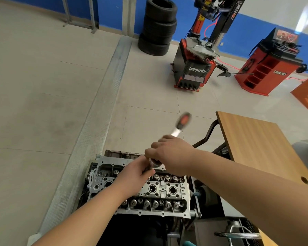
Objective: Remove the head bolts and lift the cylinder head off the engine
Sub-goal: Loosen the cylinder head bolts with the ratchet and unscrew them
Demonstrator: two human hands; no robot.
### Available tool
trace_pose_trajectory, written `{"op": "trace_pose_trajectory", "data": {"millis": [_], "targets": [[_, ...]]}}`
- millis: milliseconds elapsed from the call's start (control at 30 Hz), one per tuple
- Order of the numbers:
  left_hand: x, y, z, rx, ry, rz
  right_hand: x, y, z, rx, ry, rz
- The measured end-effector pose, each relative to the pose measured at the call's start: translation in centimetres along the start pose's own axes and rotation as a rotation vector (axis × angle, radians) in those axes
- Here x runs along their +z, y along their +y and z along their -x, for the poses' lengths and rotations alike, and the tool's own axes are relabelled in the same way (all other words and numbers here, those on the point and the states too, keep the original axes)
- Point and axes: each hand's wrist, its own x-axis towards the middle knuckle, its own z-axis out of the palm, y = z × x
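Pale workshop floor (43, 103) surrounds the bare aluminium cylinder head (164, 190) (still on its engine), where the left hand (133, 172) pinches the dark socket extension (150, 166) and the right hand (171, 153) grips the orange-handled ratchet (180, 124).

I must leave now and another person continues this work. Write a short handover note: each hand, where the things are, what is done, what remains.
Left hand: grips the socket extension below the ratchet head, over the far row of the cylinder head.
Right hand: grips the ratchet near its head; the orange-black handle points away and is blurred.
Cylinder head: sits on the engine, valve gear exposed.
Done: cannot tell how many bolts are out.
Left: finish the bolts, then lift the head off.
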Motion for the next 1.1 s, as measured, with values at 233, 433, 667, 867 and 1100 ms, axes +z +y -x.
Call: {"op": "trace_pose_trajectory", "data": {"millis": [233, 433, 667, 867, 1100], "targets": [[-0.6, 0.0, -0.1, 0.015, 0.076, -0.021, 0.4, -1.4, -0.4, 0.257, 0.023, -0.065], [-0.5, 0.8, 0.1, 0.002, 0.021, 0.043, 0.2, -2.2, 0.7, 0.4, -0.148, -0.426], [0.8, 0.1, 1.0, -0.032, 0.015, 0.04, -0.8, -0.2, 1.0, 0.084, -0.087, -0.177], [1.2, 0.1, 1.6, -0.052, 0.151, 0.045, 0.1, -0.7, 0.4, 0.322, -0.17, -0.694], [1.0, 1.1, 1.3, -0.126, 0.199, 0.023, 2.5, -2.5, 2.0, 0.384, -0.029, -1.885]]}}
